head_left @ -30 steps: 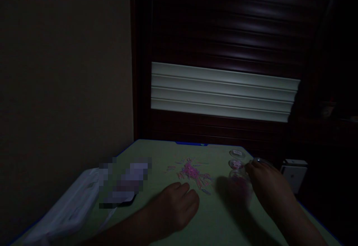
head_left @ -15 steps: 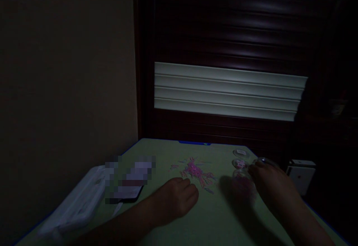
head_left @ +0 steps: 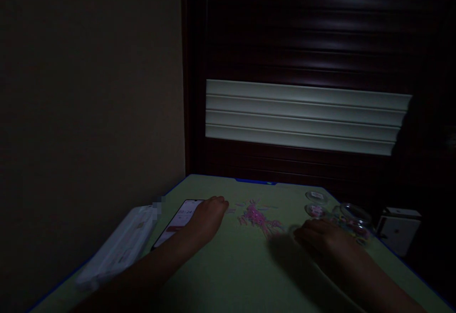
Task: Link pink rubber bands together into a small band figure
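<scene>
My left hand (head_left: 212, 213) is over the table between a phone and a pile of small pink pieces. Its fingers are curled together, and whatever they may hold is hidden. The pink pile (head_left: 258, 218) lies loosely spread at mid-table, with pale thin pieces around it. My right hand (head_left: 317, 237) is closed at a small clear round container (head_left: 294, 231), whose rim shows left of the fingertips; the rest is covered by the hand. Behind it lie a clear round lid (head_left: 317, 197) with a label and a round tub (head_left: 316, 210) with pink and white contents.
An open clear tub (head_left: 356, 213) and colourful small rings (head_left: 351, 227) lie right of my right hand. The phone (head_left: 183, 215) shows a timer. A white case (head_left: 117, 246) lies along the left edge. A white boxy device (head_left: 399, 230) stands beyond the right edge.
My left hand has moved forward and left, from in front of the pile to beside the phone. My right hand has come nearer, down from the open tub to the small round container. The view has shifted slightly.
</scene>
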`<act>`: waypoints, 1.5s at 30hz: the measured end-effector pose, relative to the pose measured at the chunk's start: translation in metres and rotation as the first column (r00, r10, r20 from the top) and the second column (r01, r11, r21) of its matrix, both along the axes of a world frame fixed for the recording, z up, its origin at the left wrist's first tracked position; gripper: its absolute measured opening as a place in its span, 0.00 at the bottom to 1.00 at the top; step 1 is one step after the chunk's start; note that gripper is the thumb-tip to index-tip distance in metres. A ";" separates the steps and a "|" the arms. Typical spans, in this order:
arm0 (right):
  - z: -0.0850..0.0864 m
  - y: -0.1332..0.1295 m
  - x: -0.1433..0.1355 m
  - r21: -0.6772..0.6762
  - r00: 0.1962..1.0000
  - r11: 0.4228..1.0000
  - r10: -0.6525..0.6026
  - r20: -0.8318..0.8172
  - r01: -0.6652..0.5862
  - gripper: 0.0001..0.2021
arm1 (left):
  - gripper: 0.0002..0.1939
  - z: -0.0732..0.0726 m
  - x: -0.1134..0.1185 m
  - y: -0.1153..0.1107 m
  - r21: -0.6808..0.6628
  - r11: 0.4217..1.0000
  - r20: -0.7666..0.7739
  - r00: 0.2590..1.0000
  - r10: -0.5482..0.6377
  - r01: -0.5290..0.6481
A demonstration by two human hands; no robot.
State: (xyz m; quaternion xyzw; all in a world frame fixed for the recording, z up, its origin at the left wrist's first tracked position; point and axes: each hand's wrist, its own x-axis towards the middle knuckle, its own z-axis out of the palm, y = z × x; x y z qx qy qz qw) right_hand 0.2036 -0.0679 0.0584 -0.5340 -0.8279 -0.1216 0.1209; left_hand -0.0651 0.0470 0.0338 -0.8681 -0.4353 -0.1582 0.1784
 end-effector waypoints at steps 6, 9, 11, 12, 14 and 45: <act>-0.002 -0.003 0.004 -0.039 0.998 0.999 0.009 -0.054 -0.011 0.11 | 0.09 -0.006 0.002 0.004 -0.041 0.998 -0.061 0.997 0.046 -0.049; -0.005 -0.002 0.002 -0.062 0.998 0.997 0.033 -0.054 -0.036 0.11 | 0.10 -0.010 0.004 0.007 -0.076 0.993 -0.102 0.992 0.078 -0.086; -0.006 -0.001 0.000 -0.076 0.998 0.997 0.030 -0.056 -0.034 0.12 | 0.12 -0.013 0.005 0.008 -0.100 0.990 -0.125 0.988 0.085 -0.098; -0.006 0.000 0.000 -0.082 0.998 0.996 0.027 -0.054 -0.031 0.12 | 0.13 -0.014 0.006 0.009 -0.111 0.989 -0.133 0.987 0.086 -0.101; -0.006 0.000 -0.001 -0.088 0.998 0.996 0.027 -0.049 -0.031 0.12 | 0.14 -0.016 0.007 0.009 -0.128 0.985 -0.138 0.986 0.094 -0.111; -0.007 0.002 -0.001 -0.083 0.995 0.995 0.046 -0.093 -0.054 0.10 | 0.06 -0.009 0.029 -0.037 -0.336 0.891 0.361 0.916 -0.176 0.304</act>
